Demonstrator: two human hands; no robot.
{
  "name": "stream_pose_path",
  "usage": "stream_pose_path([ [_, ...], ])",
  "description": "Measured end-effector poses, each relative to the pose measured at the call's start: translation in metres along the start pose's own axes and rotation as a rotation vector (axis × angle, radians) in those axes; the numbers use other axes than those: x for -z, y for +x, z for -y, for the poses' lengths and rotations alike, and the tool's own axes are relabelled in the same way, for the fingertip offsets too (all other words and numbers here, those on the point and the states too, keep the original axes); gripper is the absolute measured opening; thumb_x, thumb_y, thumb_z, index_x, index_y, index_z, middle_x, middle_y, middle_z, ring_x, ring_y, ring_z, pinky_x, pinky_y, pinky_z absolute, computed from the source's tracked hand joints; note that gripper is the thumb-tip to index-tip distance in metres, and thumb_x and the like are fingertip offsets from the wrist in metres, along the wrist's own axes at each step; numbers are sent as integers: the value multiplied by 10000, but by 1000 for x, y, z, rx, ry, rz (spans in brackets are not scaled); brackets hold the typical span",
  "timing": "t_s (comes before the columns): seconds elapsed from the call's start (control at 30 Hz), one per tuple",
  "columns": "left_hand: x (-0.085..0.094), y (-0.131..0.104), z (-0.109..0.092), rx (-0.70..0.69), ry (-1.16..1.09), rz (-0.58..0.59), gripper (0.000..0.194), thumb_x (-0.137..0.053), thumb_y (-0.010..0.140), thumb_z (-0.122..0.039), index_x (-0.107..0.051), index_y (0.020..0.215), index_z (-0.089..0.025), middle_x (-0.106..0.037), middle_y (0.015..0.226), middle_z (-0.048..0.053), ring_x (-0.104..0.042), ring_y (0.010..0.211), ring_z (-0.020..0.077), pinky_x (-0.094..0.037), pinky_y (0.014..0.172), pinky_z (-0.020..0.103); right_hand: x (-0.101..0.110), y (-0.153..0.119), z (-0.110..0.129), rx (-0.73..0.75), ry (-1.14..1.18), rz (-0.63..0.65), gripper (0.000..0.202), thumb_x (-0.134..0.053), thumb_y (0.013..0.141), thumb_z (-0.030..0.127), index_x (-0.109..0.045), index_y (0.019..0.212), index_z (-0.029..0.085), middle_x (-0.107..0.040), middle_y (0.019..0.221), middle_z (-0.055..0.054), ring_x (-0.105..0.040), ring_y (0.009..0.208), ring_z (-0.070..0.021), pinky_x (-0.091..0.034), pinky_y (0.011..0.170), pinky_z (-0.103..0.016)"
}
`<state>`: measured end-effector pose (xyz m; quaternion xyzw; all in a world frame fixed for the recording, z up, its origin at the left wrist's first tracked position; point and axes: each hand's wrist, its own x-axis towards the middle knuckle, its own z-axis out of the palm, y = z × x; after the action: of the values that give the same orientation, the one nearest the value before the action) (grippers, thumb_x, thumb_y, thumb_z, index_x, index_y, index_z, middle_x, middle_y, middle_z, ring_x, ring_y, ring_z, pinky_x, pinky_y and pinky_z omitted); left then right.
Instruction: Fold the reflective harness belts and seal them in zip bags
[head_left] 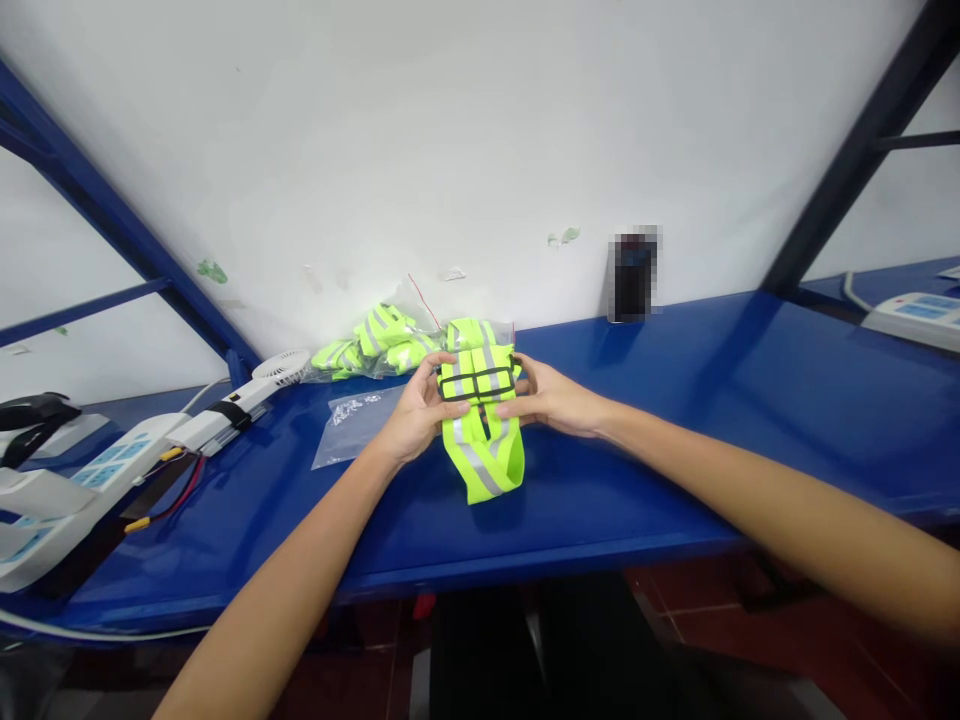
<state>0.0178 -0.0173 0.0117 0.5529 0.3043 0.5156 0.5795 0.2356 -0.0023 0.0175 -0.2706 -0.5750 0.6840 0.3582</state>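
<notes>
Between my two hands is a folded neon-yellow reflective strap (484, 455) with grey stripes and black edging. My left hand (420, 408) grips its left side, thumb on the front face. My right hand (551, 395) holds the right side, with the thumb across the front and the other fingers partly hidden behind. A loop of the strap hangs down toward the blue table. Just behind it sit clear bags (375, 340) of similar yellow reflective straps, against the wall. To the left of the strap an empty-looking clear plastic bag (351, 425) lies flat, partly behind my left hand.
A white fan (281, 365) and power strips (112, 465) with cables stand at the left. A red-black lead with yellow connectors (139, 524) lies near them. A blurred dark object (634, 275) leans on the wall at right. The blue table's front edge (540, 568) is close to me.
</notes>
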Motion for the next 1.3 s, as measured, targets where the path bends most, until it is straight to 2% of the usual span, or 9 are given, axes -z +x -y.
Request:
stream_pose_path([
  [0.1,3,0,0,0,49,42,823,-853,621,-130,-459,1329,-277,-648,1164,48,-657,1053,216,-533,913,332,3,2,0,-11,88,19,561,-756,800,267,-511,1301,213,-714,1135,-99,-722,950,-221,-627,810,-369],
  [0.2,0,0,2,11,43,4,1119,-848,633,-142,-203,1527,-335,-635,1267,77,-635,1149,258,-512,968,380,3,7,-4,30,99,-80,463,-744,805,230,-562,1229,188,-708,1152,-107,-723,923,-209,-628,816,-361],
  [0.27,-3,2,3,39,2,-79,1181,-836,644,-156,-102,1555,-316,-672,1218,83,-669,1092,263,-528,934,388,2,9,-5,77,119,-128,435,-730,808,199,-565,1210,185,-711,1146,-105,-722,921,-209,-626,833,-378],
  [0.43,-9,4,2,126,-55,-135,852,-776,713,-212,-374,1459,-128,-736,1081,127,-725,927,266,-562,831,358,3,11,-5,163,156,-194,386,-688,837,210,-555,1198,196,-716,1123,-83,-726,891,-197,-623,828,-378],
  [0.63,-3,4,12,182,22,-42,565,-829,692,-260,-608,1194,-124,-763,985,129,-738,849,266,-562,774,346,1,10,-14,187,55,-208,410,-716,815,241,-520,1173,216,-722,1074,-66,-722,901,-209,-620,824,-397],
  [0.83,0,5,17,186,46,-23,477,-847,656,-224,-653,1079,-123,-763,990,129,-734,860,264,-557,810,367,-4,9,-17,209,-21,-205,486,-709,803,249,-459,1220,235,-701,1080,-55,-699,950,-214,-591,863,-391],
  [1.0,3,7,19,157,134,-73,531,-846,646,-207,-631,1127,-138,-758,1010,105,-730,854,246,-563,806,361,-8,5,-19,327,-158,-152,475,-659,829,253,-426,1242,253,-633,1165,-50,-626,1067,-208,-546,897,-344],
  [1.13,3,6,23,152,160,-67,524,-830,675,-236,-617,1146,-147,-752,1021,104,-726,865,251,-569,769,349,-9,4,-16,400,-209,-177,453,-682,782,235,-448,1169,250,-604,1060,-30,-603,1000,-203,-532,842,-328],
  [1.3,-6,5,24,182,77,-92,467,-765,725,-219,-606,1164,-193,-736,1071,72,-718,891,229,-567,794,346,-10,3,-8,345,-172,-242,433,-728,667,192,-429,974,255,-578,859,23,-594,807,-183,-503,717,-309],
])
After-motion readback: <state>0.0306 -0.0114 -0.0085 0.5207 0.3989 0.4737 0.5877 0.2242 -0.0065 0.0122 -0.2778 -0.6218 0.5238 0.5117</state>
